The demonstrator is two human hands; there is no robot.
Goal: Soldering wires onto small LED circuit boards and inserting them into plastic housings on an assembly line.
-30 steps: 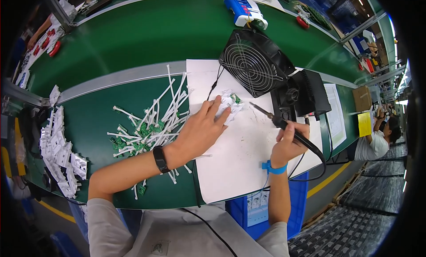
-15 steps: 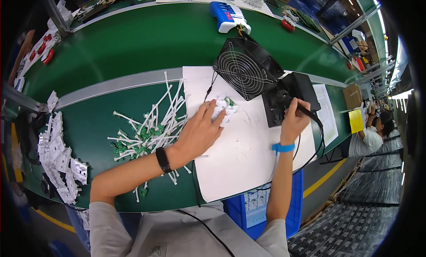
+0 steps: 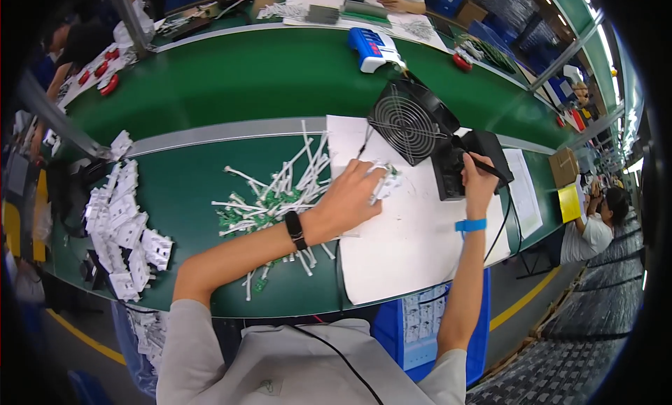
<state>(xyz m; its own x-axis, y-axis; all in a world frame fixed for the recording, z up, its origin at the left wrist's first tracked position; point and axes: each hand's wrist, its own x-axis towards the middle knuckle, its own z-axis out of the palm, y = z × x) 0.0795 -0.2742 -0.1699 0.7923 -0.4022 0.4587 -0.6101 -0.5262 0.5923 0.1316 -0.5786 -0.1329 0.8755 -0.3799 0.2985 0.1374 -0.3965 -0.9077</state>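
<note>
While the left hand (image 3: 348,200) reaches across the white paper sheet (image 3: 392,258), the small white part (image 3: 382,188) lies on that sheet at its fingertips, just to their right and touching them, with a bit of green board at its far right end. Its visible length seems to slant from near left to far right, though the fingers cover some of it. The left hand is the nearer one; its palm faces down and its fingers are slightly spread, and whether they pinch the part or only press it cannot be told. The right hand (image 3: 479,182), farther right, pinches the soldering iron (image 3: 493,170) between thumb and fingers beside the black stand (image 3: 448,179). The iron's back end points right and near; its tip is hidden. The right forearm rises almost straight from the near edge, while the left slants in from near left.
</note>
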